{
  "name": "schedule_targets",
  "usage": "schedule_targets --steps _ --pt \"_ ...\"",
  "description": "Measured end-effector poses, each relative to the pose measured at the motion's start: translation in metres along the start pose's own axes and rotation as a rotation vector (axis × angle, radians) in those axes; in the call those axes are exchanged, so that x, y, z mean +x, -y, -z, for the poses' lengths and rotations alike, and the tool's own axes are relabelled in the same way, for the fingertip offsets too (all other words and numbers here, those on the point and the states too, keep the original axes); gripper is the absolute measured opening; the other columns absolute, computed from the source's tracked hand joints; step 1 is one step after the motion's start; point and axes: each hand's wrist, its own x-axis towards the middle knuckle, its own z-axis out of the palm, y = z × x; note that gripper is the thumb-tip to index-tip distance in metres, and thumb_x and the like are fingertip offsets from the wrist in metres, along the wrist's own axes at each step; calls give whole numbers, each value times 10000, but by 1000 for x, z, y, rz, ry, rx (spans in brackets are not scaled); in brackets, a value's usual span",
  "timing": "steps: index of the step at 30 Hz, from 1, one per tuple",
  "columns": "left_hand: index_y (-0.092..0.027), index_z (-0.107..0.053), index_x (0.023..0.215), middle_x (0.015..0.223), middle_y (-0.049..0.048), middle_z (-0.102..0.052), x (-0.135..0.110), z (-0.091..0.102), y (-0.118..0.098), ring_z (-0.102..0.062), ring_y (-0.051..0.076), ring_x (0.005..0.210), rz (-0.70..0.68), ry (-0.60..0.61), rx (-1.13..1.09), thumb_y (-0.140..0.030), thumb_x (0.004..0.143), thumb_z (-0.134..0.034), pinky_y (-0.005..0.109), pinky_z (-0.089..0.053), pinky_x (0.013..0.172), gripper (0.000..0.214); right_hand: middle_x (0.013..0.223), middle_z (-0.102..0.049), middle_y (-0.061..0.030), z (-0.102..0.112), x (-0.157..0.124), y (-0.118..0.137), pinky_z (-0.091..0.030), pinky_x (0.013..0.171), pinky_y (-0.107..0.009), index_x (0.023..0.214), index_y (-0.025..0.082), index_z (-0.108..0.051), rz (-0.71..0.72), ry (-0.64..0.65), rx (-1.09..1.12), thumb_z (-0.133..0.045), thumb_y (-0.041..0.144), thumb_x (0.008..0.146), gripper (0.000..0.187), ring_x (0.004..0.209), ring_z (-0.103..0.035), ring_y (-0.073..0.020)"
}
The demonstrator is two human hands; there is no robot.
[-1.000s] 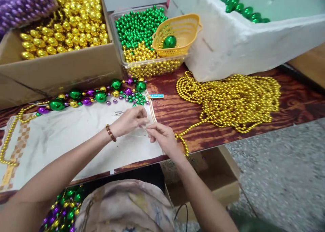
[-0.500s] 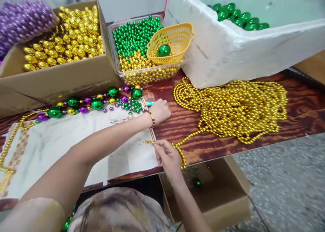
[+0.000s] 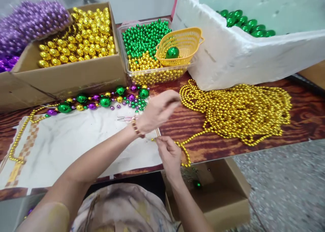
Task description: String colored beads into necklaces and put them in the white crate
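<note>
My right hand [image 3: 169, 154] pinches the end of a gold bead strand [image 3: 186, 154] between thumb and fingertips, at the right edge of the white cloth [image 3: 83, 140]. A few gold beads poke out left of the fingertips. From this hand the strand runs to a large heap of gold bead strands [image 3: 243, 110]. My left hand [image 3: 159, 110], with a beaded bracelet at the wrist, hovers above and beyond the right one. Its fingers are curled together; what they hold, if anything, is hidden. Beside it lie loose green and purple beads [image 3: 138, 104] and tweezers [image 3: 124, 118].
Along the cloth's back edge stretches a multicoloured bead string [image 3: 105, 101]. Behind stand a cardboard box [image 3: 71, 71] of gold beads, a clear tub [image 3: 127, 69] with a yellow basket [image 3: 188, 44] on it, and a white foam box [image 3: 223, 63]. Below the table edge is an open carton [image 3: 228, 208].
My left hand has lifted off the table beside the cloth and turned, its fingers now pointing right. My right hand keeps its pinch on the gold strand. The whole view has shifted slightly.
</note>
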Motion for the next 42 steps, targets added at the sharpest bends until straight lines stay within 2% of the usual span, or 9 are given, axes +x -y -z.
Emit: schedule_targets --steps 2,5,8,10,16,25,28,34,42 --pt "-176 -637 1001 866 39 -656 -37 26 -8 -622 136 720 259 -120 -240 -265 919 -590 289 -519 678 129 583 -438 43 -8 3 6 -260 467 -222 813 193 -668 6 -19 21 -662 444 868 257 503 -305 -89" --pt "-148 -673 1041 679 2 -610 -100 53 -13 -569 109 550 611 -173 -413 -324 852 -680 241 -487 529 258 575 -448 43 -25 5 12 -290 485 -225 800 188 -683 28 14 19 -676 412 852 230 505 -320 -88" --pt "-131 -705 1063 661 5 -605 -151 59 -17 -522 91 476 837 -225 -490 -393 801 -732 213 -432 431 372 619 -544 21 -43 1 13 -350 509 -231 788 192 -700 35 76 -13 -673 399 842 217 527 -400 -99" --pt "-137 -724 1056 676 11 -614 -172 56 -20 -494 75 449 895 -283 -542 -410 777 -757 196 -386 396 392 623 -562 18 -53 -2 12 -373 517 -233 779 194 -700 25 112 -34 -670 403 838 220 538 -436 -107" --pt "-174 -755 1012 698 16 -628 -195 56 -18 -521 85 477 895 -462 -652 -399 752 -785 191 -363 392 345 526 -471 55 -73 -8 11 -331 425 -211 803 188 -682 -62 225 -42 -660 437 848 254 440 -391 -84" --pt "-181 -760 1033 575 -1 -607 -209 74 -14 -492 85 461 887 -540 -682 -369 763 -781 195 -372 422 329 737 -716 -15 -93 -13 18 -472 499 -249 858 185 -643 -140 330 -37 -670 419 849 236 460 -581 -111" --pt "-178 -764 1025 614 7 -616 -210 73 -19 -503 83 473 886 -528 -696 -354 765 -784 193 -373 419 314 791 -727 -18 -92 -15 20 -498 595 -276 862 197 -641 -60 277 -101 -624 375 901 183 556 -620 -131" --pt "-178 -745 1097 691 7 -627 -206 71 -27 -521 66 487 807 -472 -680 -313 836 -731 171 -388 423 295 1073 -706 -54 -90 -19 24 -437 976 -397 856 225 -658 261 192 -267 -621 286 917 94 1070 -630 -229" --pt "-117 -720 1064 599 -2 -623 -204 67 -30 -508 64 447 775 -434 -721 -289 875 -690 164 -406 427 258 1003 -730 -41 -88 -25 25 -463 942 -410 874 219 -669 217 208 -239 -620 287 933 102 993 -667 -221"
